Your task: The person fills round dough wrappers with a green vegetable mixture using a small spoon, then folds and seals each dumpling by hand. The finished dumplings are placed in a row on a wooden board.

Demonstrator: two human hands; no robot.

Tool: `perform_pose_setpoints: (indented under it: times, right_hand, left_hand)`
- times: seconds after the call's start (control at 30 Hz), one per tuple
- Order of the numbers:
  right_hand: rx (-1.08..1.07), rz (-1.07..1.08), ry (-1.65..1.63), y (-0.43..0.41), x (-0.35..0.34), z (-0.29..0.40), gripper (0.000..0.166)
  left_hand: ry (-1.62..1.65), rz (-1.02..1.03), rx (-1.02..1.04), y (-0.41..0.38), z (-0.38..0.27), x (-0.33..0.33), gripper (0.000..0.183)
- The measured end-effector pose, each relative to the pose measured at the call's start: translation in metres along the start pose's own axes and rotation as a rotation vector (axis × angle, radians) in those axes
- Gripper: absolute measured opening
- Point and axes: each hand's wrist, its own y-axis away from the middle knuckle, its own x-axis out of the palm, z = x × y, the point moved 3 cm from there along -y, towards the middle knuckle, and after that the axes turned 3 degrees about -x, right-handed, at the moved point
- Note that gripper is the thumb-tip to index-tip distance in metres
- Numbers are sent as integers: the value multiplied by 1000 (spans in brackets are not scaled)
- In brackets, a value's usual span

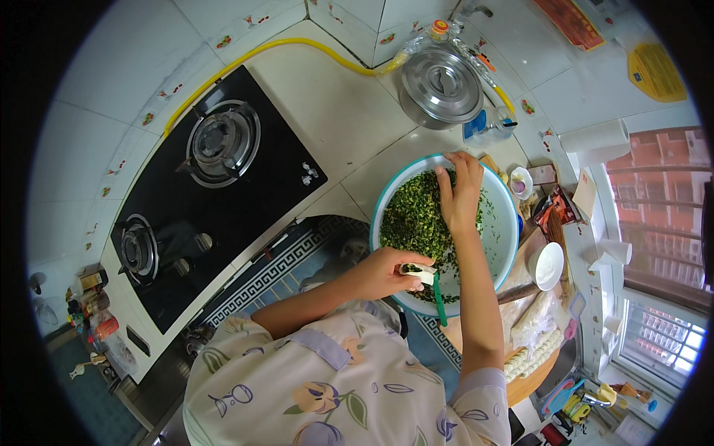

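Note:
A large white enamel basin with a blue rim (505, 251) holds a chopped green filling (415, 214). Over the near edge of the basin, my left hand (390, 273) holds a dough wrapper (419, 274) with some green filling in it. The handle of a green utensil (440, 301) rests at the near rim, beside the wrapper; its other end is hidden. My right hand (462, 192) lies on the far part of the basin, fingertips at the rim and thumb spread, with nothing visible in it. Rows of filled dumplings (532, 357) lie on a wooden board (535, 386) at the right.
A black gas stove (223, 223) stands to the left. Behind the basin are a lidded steel pot (442, 89), a glass jar (493, 127) and a yellow hose (295, 40). At the right lie a white bowl of flour (546, 266), a rolling pin (516, 294) and a plastic bag (532, 323).

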Motion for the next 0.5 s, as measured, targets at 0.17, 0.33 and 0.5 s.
perform_pose_setpoints:
  times: [0.17, 0.33, 0.5]
  right_hand:
    - [330, -42, -347, -1, -4, -5, 14]
    - [304, 365, -625, 33, -57, 39, 14]
    - [115, 417, -425, 54, -81, 71, 25]
  left_hand:
    - [8, -60, 20, 7, -3, -12, 37]
    - [65, -81, 16, 2, -8, -21, 37]
    - [29, -8, 50, -7, -23, -12, 35]
